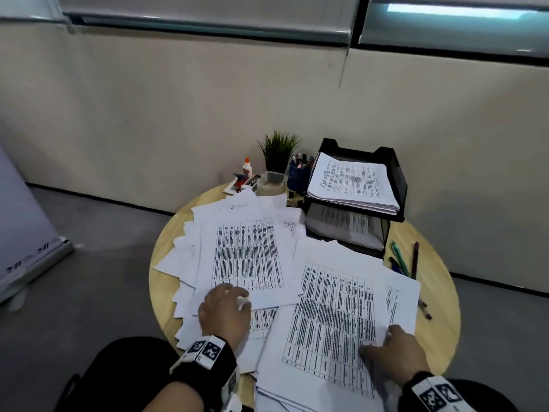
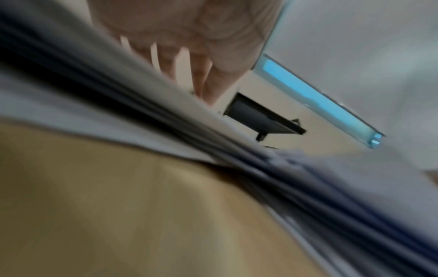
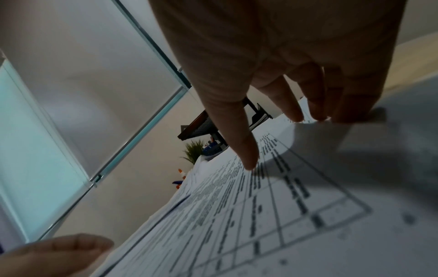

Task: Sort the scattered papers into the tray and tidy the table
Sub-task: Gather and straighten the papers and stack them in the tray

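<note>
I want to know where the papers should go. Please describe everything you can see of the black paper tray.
The black paper tray is a two-tier desk organiser that looks like metal mesh. It stands upright at the far right of the round wooden table, beside a blue pen cup. The upper tier holds a thick stack of printed sheets; the lower tier holds more. Neither hand touches it.

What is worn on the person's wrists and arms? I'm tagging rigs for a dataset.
Both hands are bare. The left hand and right hand each have a black wrist band carrying white blocks printed with black square-pattern markers. Dark sleeves cover the forearms behind the bands.
</note>
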Available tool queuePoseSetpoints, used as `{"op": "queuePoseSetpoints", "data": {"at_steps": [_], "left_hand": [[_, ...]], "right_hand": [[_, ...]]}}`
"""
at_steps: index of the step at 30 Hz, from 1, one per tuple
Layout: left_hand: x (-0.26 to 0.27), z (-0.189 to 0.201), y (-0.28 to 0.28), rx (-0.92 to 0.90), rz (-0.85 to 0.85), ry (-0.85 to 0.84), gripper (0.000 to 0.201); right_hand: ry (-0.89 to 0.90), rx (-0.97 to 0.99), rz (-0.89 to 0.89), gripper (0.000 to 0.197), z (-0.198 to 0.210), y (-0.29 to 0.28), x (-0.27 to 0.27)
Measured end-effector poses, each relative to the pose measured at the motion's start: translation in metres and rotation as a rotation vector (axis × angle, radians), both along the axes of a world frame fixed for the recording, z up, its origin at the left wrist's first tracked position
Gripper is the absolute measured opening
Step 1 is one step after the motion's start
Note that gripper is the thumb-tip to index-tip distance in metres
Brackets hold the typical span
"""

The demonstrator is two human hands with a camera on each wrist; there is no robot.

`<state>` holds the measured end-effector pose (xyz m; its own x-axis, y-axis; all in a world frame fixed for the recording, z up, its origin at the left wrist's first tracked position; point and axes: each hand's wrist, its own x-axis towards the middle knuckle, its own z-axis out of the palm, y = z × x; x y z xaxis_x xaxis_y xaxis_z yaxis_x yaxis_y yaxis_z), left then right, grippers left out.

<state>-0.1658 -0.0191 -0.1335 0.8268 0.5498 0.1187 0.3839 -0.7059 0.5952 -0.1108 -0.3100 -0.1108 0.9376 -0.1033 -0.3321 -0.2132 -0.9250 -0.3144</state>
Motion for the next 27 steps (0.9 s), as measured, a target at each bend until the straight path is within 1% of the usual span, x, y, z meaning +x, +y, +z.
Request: {"op": "queuePoseSetpoints", "data": {"at_steps": [1,2,4,5,7,9,11,14,15,17,18,20,21,22,24,27], "left_hand": [[0.001,-0.001,0.006,-0.041,0.078,0.024,0.023],[0.002,-0.002,0.012,-0.081,0.139,0.078,0.034],[0.002,-0.005,0.023,-0.120,0.212,0.200,0.059],[0.003,-0.006,0.028,-0.123,0.238,0.231,0.069],[0.004,-0.006,0.033,-0.111,0.266,0.267,0.081],[0.003,-0.005,0.036,-0.108,0.299,0.295,0.086],[0.003,-0.004,0.037,-0.113,0.326,0.304,0.084],[0.000,-0.003,0.038,-0.080,0.337,0.294,0.073],[-0.001,-0.002,0.039,-0.066,0.340,0.290,0.069],[-0.003,-0.001,0.040,-0.061,0.347,0.286,0.063],[-0.005,0.001,0.041,-0.076,0.349,0.286,0.061],[-0.007,0.002,0.043,-0.122,0.340,0.301,0.056],[-0.007,0.003,0.044,-0.145,0.326,0.310,0.051],[-0.008,0.003,0.045,-0.169,0.308,0.309,0.045],[-0.008,0.002,0.050,-0.244,0.279,0.255,0.036],[-0.008,0.001,0.051,-0.415,0.231,0.124,0.031]], "right_hand": [[0.014,-0.050,0.016,0.051,0.001,0.002,-0.001],[0.031,-0.085,0.023,0.054,0.002,0.004,-0.001],[0.062,-0.095,0.014,0.059,0.004,0.008,0.000],[0.075,-0.077,0.007,0.061,0.004,0.009,0.002],[0.097,-0.025,0.000,0.067,0.002,0.007,0.005],[0.113,0.000,-0.007,0.076,-0.005,0.002,0.010],[0.108,0.034,-0.031,0.079,-0.005,0.001,0.011],[0.065,0.153,-0.107,0.059,0.009,0.002,0.005],[0.052,0.199,-0.122,0.055,0.010,0.002,0.004],[0.042,0.237,-0.106,0.045,0.012,-0.001,0.001],[0.029,0.241,-0.084,0.036,0.017,-0.001,-0.003],[-0.024,0.279,-0.090,0.014,0.025,-0.004,-0.008],[-0.063,0.310,-0.113,0.008,0.028,-0.007,-0.009],[-0.088,0.325,-0.121,0.006,0.033,-0.009,-0.011],[-0.129,0.346,-0.146,0.006,0.042,-0.014,-0.013],[-0.201,0.468,-0.222,0.004,0.055,-0.019,-0.020]]}}
